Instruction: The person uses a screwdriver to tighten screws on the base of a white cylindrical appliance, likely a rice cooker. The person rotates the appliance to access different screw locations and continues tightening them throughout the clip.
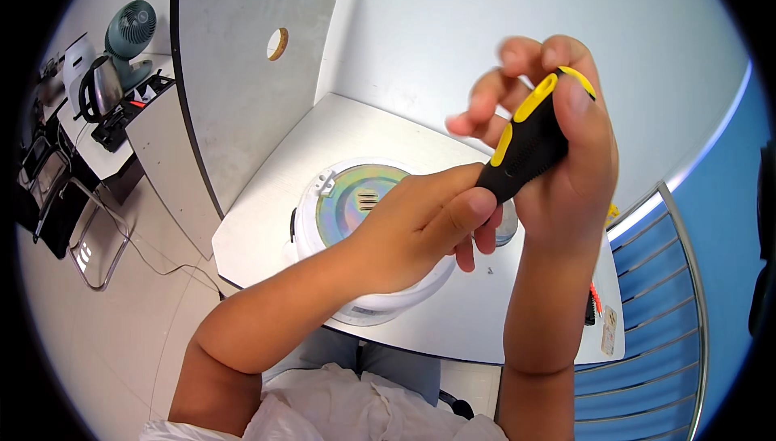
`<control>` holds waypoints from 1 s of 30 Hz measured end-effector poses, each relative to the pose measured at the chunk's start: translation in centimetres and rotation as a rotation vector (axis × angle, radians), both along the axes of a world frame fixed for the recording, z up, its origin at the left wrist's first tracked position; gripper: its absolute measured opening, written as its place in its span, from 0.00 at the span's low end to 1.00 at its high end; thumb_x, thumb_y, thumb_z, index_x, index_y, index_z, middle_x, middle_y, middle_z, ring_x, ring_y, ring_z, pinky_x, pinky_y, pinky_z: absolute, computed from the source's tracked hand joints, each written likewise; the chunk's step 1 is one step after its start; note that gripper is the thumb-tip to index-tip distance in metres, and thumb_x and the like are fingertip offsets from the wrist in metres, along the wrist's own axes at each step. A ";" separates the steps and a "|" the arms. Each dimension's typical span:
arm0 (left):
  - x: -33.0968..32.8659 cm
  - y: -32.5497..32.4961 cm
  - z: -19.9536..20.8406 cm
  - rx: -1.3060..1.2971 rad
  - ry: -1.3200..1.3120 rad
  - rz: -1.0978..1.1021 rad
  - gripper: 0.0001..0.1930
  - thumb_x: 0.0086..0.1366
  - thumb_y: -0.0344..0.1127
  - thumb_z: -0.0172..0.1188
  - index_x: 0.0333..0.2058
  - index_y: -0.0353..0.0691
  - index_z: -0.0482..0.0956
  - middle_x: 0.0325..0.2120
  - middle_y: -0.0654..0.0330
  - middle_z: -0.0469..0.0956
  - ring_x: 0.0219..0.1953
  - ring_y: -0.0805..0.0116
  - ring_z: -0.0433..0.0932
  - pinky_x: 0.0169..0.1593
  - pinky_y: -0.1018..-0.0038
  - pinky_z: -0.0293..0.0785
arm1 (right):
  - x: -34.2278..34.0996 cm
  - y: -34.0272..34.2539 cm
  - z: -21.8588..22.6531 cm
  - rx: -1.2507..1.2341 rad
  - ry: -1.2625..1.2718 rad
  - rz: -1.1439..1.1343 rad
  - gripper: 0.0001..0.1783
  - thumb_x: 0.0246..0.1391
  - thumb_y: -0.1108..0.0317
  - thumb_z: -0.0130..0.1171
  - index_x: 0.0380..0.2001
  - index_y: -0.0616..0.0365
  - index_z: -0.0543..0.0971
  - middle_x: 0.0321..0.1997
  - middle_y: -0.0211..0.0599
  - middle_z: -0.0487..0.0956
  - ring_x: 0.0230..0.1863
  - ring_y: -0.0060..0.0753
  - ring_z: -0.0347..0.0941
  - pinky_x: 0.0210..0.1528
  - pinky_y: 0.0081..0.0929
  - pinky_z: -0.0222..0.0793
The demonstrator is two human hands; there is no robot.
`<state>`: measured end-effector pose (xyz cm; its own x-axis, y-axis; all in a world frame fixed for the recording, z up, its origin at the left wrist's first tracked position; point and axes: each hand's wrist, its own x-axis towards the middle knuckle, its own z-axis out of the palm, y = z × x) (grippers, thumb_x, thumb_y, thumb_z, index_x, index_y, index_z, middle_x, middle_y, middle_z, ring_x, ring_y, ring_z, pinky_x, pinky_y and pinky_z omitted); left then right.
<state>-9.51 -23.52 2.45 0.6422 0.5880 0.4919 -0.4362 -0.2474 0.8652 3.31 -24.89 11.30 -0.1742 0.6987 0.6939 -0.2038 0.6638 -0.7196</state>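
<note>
A black screwdriver handle with yellow inlays (pixel 527 146) is held up slantwise above the table; no shaft shows. My left hand (pixel 428 219) is closed around its lower end, thumb along the near side. Around the upper end is my right hand (pixel 566 150), its thumb pressed on the handle near the yellow cap. The other right fingers are curled loosely behind it and partly blurred. Below my left forearm a round white appliance (pixel 440 275) with an iridescent metal plate (pixel 347 190) and vent slots lies on the white table (pixel 477 320), partly covered by my left hand and arm.
A round greyish object (pixel 508 224) sits partly hidden behind my hands. Red and black tools (pixel 594 303) lie at the table's right edge, beside a metal railing (pixel 687 279). A grey partition (pixel 242 61) stands at left; beyond are a kettle (pixel 105 89), fan (pixel 131 29) and chair (pixel 97 263).
</note>
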 end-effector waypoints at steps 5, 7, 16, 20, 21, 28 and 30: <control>1.2 -1.2 -0.4 0.059 -0.059 0.318 0.14 0.66 0.45 0.61 0.33 0.40 0.72 0.25 0.64 0.75 0.22 0.77 0.72 0.27 0.80 0.65 | -1.6 -3.0 -0.5 0.011 -0.015 -0.249 0.27 0.68 0.56 0.39 0.56 0.73 0.65 0.40 0.40 0.73 0.41 0.35 0.79 0.44 0.37 0.82; 1.2 -1.2 -0.6 0.068 -0.130 0.313 0.12 0.63 0.40 0.65 0.34 0.40 0.72 0.26 0.64 0.75 0.23 0.77 0.71 0.28 0.80 0.65 | -2.0 -2.8 -0.9 0.001 0.055 -0.189 0.27 0.70 0.54 0.33 0.57 0.69 0.64 0.38 0.39 0.73 0.33 0.33 0.77 0.36 0.32 0.82; 0.7 -0.1 -1.3 0.025 -0.112 0.080 0.26 0.68 0.59 0.51 0.45 0.39 0.70 0.29 0.61 0.75 0.28 0.77 0.74 0.32 0.82 0.70 | -0.7 -0.4 -2.2 0.049 0.283 0.409 0.25 0.69 0.47 0.34 0.56 0.54 0.65 0.32 0.37 0.69 0.19 0.24 0.63 0.18 0.21 0.65; -0.1 1.5 -0.3 0.138 -0.219 0.250 0.35 0.62 0.65 0.53 0.53 0.39 0.64 0.41 0.59 0.73 0.42 0.73 0.74 0.46 0.76 0.67 | -0.6 -0.2 -2.2 0.005 0.186 0.197 0.25 0.68 0.45 0.38 0.51 0.56 0.67 0.34 0.39 0.72 0.21 0.26 0.67 0.19 0.20 0.66; -0.6 1.9 0.2 0.084 -0.303 0.313 0.38 0.63 0.69 0.46 0.55 0.39 0.61 0.48 0.58 0.70 0.50 0.69 0.73 0.56 0.70 0.65 | -0.7 -0.2 -2.2 0.002 0.240 0.157 0.25 0.68 0.45 0.38 0.49 0.58 0.67 0.34 0.39 0.72 0.21 0.27 0.69 0.21 0.21 0.67; -1.9 2.9 5.1 0.518 -0.274 0.258 0.23 0.69 0.44 0.51 0.56 0.35 0.64 0.54 0.51 0.70 0.51 0.66 0.73 0.56 0.69 0.68 | -1.6 -1.3 -2.5 -0.269 0.351 0.232 0.36 0.68 0.41 0.25 0.37 0.64 0.72 0.21 0.38 0.73 0.13 0.26 0.64 0.15 0.21 0.62; -1.3 2.7 6.7 0.439 -0.325 0.222 0.23 0.67 0.39 0.53 0.57 0.34 0.64 0.52 0.49 0.71 0.51 0.63 0.73 0.55 0.68 0.69 | -1.8 -1.2 -2.7 -0.298 0.341 0.268 0.36 0.67 0.40 0.24 0.36 0.60 0.72 0.17 0.37 0.72 0.10 0.25 0.61 0.12 0.20 0.59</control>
<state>-10.82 -20.86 9.19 0.3026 0.3880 0.8705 -0.5589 -0.6676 0.4919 1.56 -26.12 8.58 -0.1730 0.8361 0.5205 -0.5937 0.3331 -0.7325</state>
